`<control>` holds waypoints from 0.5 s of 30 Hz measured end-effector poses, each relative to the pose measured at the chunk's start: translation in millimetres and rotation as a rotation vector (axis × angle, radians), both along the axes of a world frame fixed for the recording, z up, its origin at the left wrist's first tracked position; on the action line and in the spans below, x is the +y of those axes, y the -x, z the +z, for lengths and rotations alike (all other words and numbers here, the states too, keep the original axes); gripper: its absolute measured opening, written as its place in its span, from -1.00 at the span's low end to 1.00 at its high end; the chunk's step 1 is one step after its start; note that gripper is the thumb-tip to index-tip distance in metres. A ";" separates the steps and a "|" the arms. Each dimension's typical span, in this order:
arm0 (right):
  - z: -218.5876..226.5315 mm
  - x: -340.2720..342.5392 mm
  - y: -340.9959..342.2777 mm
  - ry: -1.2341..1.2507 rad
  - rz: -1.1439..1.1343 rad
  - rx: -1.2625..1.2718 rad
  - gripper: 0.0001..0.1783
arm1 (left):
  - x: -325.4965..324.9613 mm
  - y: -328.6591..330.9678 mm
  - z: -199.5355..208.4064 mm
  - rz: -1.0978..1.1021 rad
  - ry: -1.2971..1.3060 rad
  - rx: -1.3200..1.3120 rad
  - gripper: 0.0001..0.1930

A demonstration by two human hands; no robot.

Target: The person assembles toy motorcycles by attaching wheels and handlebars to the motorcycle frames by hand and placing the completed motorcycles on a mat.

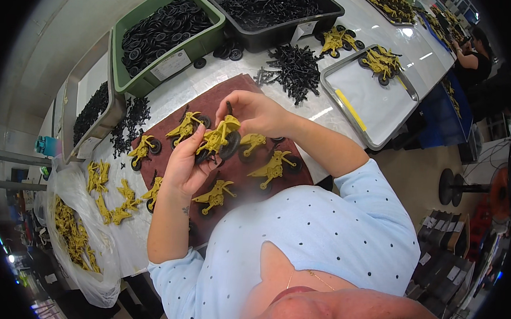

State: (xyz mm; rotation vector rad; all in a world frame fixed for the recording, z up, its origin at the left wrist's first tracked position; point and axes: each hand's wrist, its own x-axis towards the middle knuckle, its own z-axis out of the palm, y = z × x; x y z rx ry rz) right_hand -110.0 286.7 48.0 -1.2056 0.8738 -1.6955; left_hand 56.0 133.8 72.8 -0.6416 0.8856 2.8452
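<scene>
My left hand (pixel 185 166) grips a yellow toy motorcycle (pixel 219 139) with black wheels from below, over a brown mat (pixel 224 95). My right hand (pixel 256 113) pinches the top of the same toy, with a small black part (pixel 229 107) sticking up between its fingers. Several finished yellow motorcycles lie on the mat around the hands, such as one (pixel 273 167) to the right and one (pixel 214 196) close to me.
A green bin of black wheels (pixel 161 27) and a black bin of black parts (pixel 270 9) stand at the back. Loose black parts (pixel 294 67) lie beside a metal tray (pixel 372 99). Yellow frames (pixel 108 196) and a plastic bag (pixel 75 237) sit left. Another person (pixel 474 58) works far right.
</scene>
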 end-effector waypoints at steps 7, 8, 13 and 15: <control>3.8 -3.4 -10.3 -0.068 -0.208 -0.177 -0.60 | 23.3 1.0 15.2 0.458 0.805 0.181 -0.50; 3.0 -4.2 -10.2 -0.068 -0.206 -0.178 -0.60 | 24.0 -0.8 21.7 0.430 1.045 0.327 -0.51; 7.5 -4.6 -13.0 -0.137 -0.236 -0.120 -0.66 | 24.2 3.0 26.5 0.384 1.484 0.429 -0.54; 1.2 -5.3 -14.7 -0.088 -0.274 -0.108 -0.69 | 29.0 6.8 31.0 0.411 1.477 0.429 -0.64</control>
